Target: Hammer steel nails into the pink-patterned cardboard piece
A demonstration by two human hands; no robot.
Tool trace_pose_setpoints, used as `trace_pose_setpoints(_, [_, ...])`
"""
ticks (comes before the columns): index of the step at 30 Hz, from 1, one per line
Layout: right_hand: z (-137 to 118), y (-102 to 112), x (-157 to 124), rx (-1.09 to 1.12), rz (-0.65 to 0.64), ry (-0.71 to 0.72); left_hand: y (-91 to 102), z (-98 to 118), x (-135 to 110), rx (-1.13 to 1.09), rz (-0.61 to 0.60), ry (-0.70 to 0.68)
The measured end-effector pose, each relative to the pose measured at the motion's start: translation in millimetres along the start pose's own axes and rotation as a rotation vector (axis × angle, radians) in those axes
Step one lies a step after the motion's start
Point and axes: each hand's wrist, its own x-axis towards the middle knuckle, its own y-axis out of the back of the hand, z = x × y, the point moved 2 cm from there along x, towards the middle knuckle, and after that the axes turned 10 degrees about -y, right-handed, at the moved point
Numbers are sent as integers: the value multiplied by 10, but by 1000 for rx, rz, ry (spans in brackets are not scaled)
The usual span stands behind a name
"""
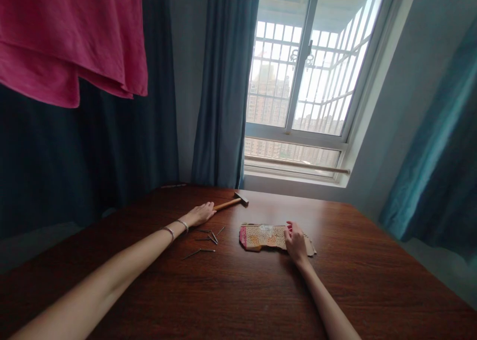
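My left hand [202, 214] reaches across the table and is closed around the end of a hammer's wooden handle. The hammer [228, 204] lies with its metal head pointing away and to the right. My right hand [295, 241] rests on the right part of a torn, layered piece of cardboard [266, 236], its fingers loosely bent and apart. The cardboard has a speckled surface with pink at its left end. Several long nails [213, 237] lie scattered between my left forearm and the cardboard. One nail [207, 250] sits a little nearer to me.
Everything lies on a dark brown wooden table [238, 300]. Behind it are a barred window [298, 71] and blue curtains [225, 81]. A pink cloth [74, 42] hangs at the upper left, above the table's height.
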Motion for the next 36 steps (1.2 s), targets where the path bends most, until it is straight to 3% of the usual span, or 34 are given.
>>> trace_pose_setpoints(9, [54, -51, 22, -41, -27, -13, 15, 1, -26, -30, -1, 61])
trace_pose_setpoints(15, [53, -61, 30, -93, -38, -5, 244, 52, -182, -75, 161, 151])
trace_pose_setpoints(18, [38, -61, 28, -131, -48, 3, 321, 96, -410, -233, 8, 174])
trace_pose_setpoints(21, [20, -60, 19, -166, -60, 19, 384, 211, -733, -446, -275, 18])
trace_pose_setpoints(24, [2, -53, 4, -187, -63, 36, 476, 341, -1033, -554, -417, -91])
trace_pose_setpoints(30, [-2, -60, -12, -211, -65, 38, 504, 464, -1204, -481, -328, -110])
trace_pose_setpoints(36, [10, -75, -29, -257, -57, 45, 456, 536, -998, -426, -254, -146])
